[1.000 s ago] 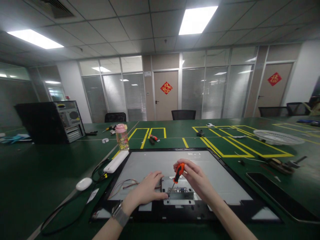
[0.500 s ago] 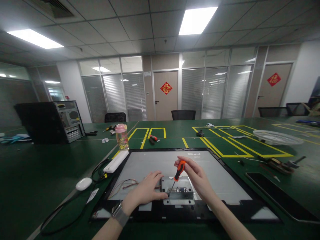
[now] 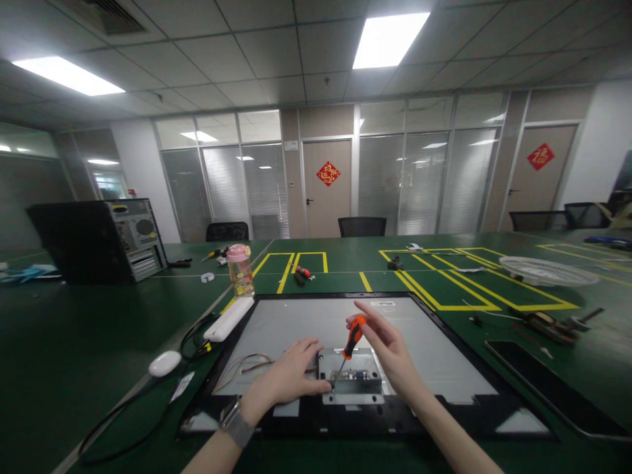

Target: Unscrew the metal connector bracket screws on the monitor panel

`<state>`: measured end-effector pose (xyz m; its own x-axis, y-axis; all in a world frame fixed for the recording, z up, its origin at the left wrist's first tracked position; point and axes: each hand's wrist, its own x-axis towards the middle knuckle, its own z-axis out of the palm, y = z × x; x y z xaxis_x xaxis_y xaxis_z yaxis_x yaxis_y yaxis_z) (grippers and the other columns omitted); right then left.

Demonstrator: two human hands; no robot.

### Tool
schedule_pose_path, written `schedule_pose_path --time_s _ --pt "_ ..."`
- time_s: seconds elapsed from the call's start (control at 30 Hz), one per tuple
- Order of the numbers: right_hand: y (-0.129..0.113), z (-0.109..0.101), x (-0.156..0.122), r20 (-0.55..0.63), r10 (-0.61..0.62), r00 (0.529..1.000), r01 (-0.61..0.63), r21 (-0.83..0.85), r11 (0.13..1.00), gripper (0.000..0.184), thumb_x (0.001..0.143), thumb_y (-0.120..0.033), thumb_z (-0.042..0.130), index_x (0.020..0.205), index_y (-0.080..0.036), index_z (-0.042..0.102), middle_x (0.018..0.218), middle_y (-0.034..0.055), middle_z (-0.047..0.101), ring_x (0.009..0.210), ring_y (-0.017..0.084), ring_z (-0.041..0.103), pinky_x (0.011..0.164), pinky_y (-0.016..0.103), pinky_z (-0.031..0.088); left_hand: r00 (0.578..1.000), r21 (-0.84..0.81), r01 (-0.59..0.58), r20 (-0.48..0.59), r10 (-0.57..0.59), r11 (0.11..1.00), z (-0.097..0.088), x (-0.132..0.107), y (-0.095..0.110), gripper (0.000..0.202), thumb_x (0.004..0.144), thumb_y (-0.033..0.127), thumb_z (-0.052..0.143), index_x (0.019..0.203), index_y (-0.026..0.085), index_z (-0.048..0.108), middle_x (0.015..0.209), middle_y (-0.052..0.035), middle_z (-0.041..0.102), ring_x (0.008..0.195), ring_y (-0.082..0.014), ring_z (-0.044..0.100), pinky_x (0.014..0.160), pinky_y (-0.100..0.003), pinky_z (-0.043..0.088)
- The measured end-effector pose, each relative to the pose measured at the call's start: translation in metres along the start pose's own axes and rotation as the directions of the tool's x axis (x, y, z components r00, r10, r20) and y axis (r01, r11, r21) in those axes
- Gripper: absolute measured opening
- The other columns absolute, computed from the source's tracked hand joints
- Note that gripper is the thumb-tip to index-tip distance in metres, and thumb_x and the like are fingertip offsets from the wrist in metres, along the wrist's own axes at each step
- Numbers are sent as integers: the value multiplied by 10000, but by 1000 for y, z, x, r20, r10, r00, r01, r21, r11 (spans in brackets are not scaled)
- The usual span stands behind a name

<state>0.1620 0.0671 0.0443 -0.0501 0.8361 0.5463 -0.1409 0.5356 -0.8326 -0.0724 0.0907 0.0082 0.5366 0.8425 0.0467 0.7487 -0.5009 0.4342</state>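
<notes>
A monitor panel point(image 3: 434, 349) lies face down on the green table, its grey back up. Near its front edge sits a small metal board cover point(image 3: 356, 380). My right hand point(image 3: 388, 349) pinches the orange and black handle of a screwdriver point(image 3: 348, 347), fingers partly stretched out; the tip rests at the cover's front left corner. My left hand point(image 3: 289, 375), with a watch on the wrist, rests on the panel just left of the cover, fingertips beside the screwdriver tip.
A white mouse point(image 3: 164, 363) with black cable and a white bar point(image 3: 228, 319) lie left of the panel. A pink-lidded bottle point(image 3: 241, 270) and a computer case point(image 3: 99, 240) stand further back. A dark flat panel point(image 3: 557, 388) and tools lie at the right.
My right hand's fingers have loosened and stretched out on the screwdriver handle. The left hand and the tip have stayed in place.
</notes>
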Motion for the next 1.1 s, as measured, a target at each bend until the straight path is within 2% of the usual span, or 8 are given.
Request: schedule_pose_path --time_s 0.1,0.23,0.33,0.47,0.7,0.87,0.93,1.1 --pt "1 1 -1 19 3 1000 -3 10 1000 345 867 -441 613 1144 -247 681 1001 79 744 998 261 673 909 422 499 1000 -3 1 -2 -1 1000 0 0 0 814 740 570 675 1415 203 406 1507 -119 336 1372 -321 314 1134 -436 254" --pt "1 4 -2 -12 -24 1000 24 25 999 245 811 -417 686 981 -247 734 942 65 725 953 269 682 770 358 546 1000 -6 -10 -9 10 1000 1 0 0 815 738 574 676 1411 200 409 1500 -119 345 1366 -323 323 1135 -437 252" --pt "3 4 -2 -36 -23 999 24 22 999 229 798 -402 701 967 -252 740 904 50 705 911 258 687 717 335 549 1000 -9 -14 -9 14 1000 0 0 0 816 742 570 675 1416 200 403 1498 -116 351 1363 -321 326 1133 -434 257" --pt "5 1 -1 -44 11 999 -11 6 1000 283 806 -407 696 1047 -261 727 912 47 737 870 235 690 798 365 536 1000 -5 0 3 0 1000 -2 -1 3 807 747 556 677 1415 195 406 1503 -121 342 1370 -328 314 1139 -444 239" --pt "0 3 0 13 25 1000 -26 47 999 326 847 -435 641 1108 -250 702 958 67 745 988 263 679 923 433 490 999 -10 -31 -12 31 999 0 0 3 777 742 520 689 1404 220 417 1489 -108 363 1349 -317 344 1120 -431 277" --pt "2 6 -1 -21 26 999 -23 98 995 209 785 -412 715 920 -252 723 823 24 709 822 232 700 684 311 546 999 -4 -31 -21 31 1000 2 1 -2 787 736 538 689 1400 208 424 1484 -112 371 1353 -326 336 1123 -441 274" --pt "5 6 -1 -28 42 999 -39 109 993 189 803 -404 701 918 -254 716 762 10 697 775 217 698 653 294 534 1000 -10 -26 -13 26 1000 1 0 -1 795 738 542 685 1406 204 416 1491 -111 360 1358 -322 330 1126 -439 269" --pt "8 2 0 -21 45 999 -43 73 996 272 828 -421 671 1034 -248 713 887 52 740 887 238 688 825 370 517 1000 -3 -8 -2 8 1000 -2 -2 3 807 738 532 687 1416 199 402 1494 -112 358 1360 -318 331 1130 -436 262"
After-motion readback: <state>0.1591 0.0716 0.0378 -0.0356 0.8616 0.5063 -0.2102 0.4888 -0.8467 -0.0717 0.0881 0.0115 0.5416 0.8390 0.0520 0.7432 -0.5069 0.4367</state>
